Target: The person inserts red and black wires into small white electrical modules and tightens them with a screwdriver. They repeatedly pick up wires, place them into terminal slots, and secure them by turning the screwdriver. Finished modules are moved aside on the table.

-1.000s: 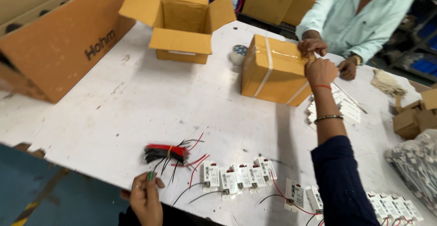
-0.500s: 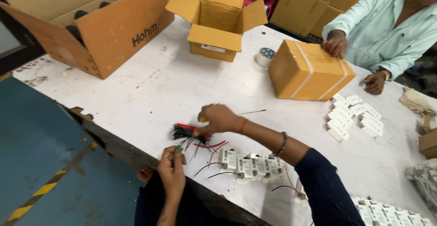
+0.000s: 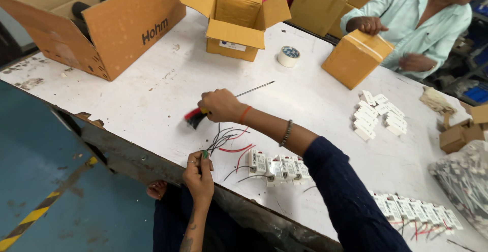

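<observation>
White worktop fills the view. At twelve o'clock an open box stands well clear. Right hand, centre, has its grip clamped on a screwdriver, shaft pointing toward two o'clock. At six o'clock, left hand pinches thin wires. Risk: a sweep could snag the loops, dragging the white switches off the edge.

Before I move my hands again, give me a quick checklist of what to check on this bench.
1. Right hand grips the screwdriver: ok.
2. Left hand pinches the loose wires: ok.
3. Which wire end the left hand holds: cannot tell.
4. White switch modules lined up near the table edge: ok.
5. Co-worker's hand and taped box apart from my hands: ok.
</observation>
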A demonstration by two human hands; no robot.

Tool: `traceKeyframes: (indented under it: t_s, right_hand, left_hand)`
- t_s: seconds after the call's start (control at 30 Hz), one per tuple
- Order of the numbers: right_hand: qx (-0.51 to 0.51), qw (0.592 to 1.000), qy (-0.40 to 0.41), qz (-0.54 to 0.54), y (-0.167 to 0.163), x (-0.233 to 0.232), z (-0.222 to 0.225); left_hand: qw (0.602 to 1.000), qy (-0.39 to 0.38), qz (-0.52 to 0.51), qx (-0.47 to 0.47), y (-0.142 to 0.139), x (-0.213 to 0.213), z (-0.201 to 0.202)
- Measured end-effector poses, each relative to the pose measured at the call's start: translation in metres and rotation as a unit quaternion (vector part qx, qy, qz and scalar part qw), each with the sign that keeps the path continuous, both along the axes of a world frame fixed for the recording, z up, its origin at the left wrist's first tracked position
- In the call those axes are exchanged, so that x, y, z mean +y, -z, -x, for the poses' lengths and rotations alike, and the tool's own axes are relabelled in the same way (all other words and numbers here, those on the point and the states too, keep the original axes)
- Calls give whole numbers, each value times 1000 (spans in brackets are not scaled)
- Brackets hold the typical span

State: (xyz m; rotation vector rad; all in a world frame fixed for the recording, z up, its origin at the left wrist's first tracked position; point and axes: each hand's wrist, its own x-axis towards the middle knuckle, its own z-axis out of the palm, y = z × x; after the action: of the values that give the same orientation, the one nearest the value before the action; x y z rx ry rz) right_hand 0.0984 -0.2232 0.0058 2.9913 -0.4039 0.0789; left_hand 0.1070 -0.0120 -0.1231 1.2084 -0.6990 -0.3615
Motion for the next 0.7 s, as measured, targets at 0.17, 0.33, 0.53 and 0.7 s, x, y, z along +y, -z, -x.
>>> traceKeyframes:
  t_s: [0.17, 0.33, 0.53, 0.7]
  right_hand:
    - [-47, 998, -11, -34, -2, 25, 19]
    - [-201, 970, 31, -136, -61, 66, 121]
    - [-435, 860, 178, -198, -113, 142, 290]
    - [-728, 594, 122, -319, -78, 196, 355]
  left_hand:
    - [1000, -15, -7, -14, 3, 0, 0]
    - [1000, 11, 16, 13, 13, 3, -1]
    - [984, 23, 16, 178, -14, 24, 1]
    - [994, 67, 2, 84, -61, 58, 32]
